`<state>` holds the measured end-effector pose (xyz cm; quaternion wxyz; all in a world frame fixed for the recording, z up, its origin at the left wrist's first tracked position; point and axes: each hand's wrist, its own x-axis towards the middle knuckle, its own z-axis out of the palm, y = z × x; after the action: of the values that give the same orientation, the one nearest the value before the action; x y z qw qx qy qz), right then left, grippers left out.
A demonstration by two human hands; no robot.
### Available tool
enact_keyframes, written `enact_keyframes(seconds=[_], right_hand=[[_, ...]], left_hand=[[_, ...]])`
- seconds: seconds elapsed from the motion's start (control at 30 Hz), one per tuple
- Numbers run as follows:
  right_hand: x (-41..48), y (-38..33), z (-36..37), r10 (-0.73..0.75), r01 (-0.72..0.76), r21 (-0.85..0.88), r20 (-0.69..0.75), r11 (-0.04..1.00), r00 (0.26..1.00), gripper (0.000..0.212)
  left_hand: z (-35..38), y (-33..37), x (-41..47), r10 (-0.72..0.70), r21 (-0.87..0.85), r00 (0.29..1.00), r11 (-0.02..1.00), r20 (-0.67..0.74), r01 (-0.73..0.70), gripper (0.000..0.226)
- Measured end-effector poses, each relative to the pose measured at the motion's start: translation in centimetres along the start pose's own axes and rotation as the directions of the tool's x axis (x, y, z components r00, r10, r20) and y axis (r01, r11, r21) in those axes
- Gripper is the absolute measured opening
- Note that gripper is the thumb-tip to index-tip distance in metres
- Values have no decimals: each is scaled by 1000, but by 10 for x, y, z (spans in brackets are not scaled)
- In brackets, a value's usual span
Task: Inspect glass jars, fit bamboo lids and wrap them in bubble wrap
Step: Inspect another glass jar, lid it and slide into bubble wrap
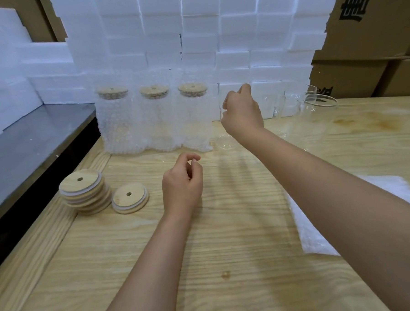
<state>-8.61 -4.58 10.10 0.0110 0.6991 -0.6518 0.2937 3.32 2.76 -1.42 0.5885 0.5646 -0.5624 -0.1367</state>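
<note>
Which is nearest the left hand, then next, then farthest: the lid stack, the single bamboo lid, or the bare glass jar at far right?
From the left hand:
1. single bamboo lid, just to its left.
2. lid stack, farther left, near the table edge.
3. bare glass jar, far back on the right.

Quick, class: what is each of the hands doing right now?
Left hand: open, loosely curled, holding nothing.
Right hand: gripping an unwrapped glass jar.
</note>
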Motion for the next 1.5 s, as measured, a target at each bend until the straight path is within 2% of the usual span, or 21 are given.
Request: enact_keyframes(seconds=[0.07,0.13,0.27,0.33,0.43,0.53,0.6,0.7,0.77,0.83,0.93,1.03,1.23,1.5], right_hand=[[-16,-1,-3,-34,34,10,-22,999,999,18],[-36,-3,-5,-95,96,11,-63,995,993,17],[-81,-8,-7,-206,208,-3,-161,978,965,19],[-104,-12,-8,-272,283,13,-234,959,933,17],[-132,-15,-4,-350,400,34,-420,916,837,9],[-143,-10,9,-383,474,35,-538,880,751,21],[-143,-1,18,-361,516,116,-586,849,725,30],[-141,13,27,-267,536,297,-620,790,738,57],[-138,21,31,-165,484,460,-576,744,801,78],[-138,24,33,-118,387,612,-433,690,894,91],[-139,27,36,-153,300,727,-264,617,952,90],[-139,26,36,-159,259,770,-204,583,966,85],[-141,26,34,-168,255,800,-194,543,966,80],[-144,6,31,76,83,871,-136,484,988,74]], left_hand=[[0,1,0,14,-9,999,1000,29,-14,18],[1,1,1,8,-15,997,1000,82,-7,30],[4,-2,1,0,-13,980,1000,199,3,90],[2,-1,0,-5,-51,958,998,287,21,107],[0,5,0,-28,-48,940,998,341,47,100],[-1,13,1,-58,-50,959,996,277,75,90],[-3,14,-1,-56,-43,964,997,260,70,88],[-4,13,-4,-10,-40,962,999,272,22,87],[-5,9,-3,18,-65,969,998,247,-1,89],[-5,6,-2,63,-46,975,997,213,-55,88],[-3,6,-1,104,-7,971,994,216,-105,90],[-3,3,0,123,-13,969,992,215,-123,92],[-4,-1,0,169,-6,961,985,218,-172,93],[-2,-2,-1,193,22,950,979,246,-204,89]])
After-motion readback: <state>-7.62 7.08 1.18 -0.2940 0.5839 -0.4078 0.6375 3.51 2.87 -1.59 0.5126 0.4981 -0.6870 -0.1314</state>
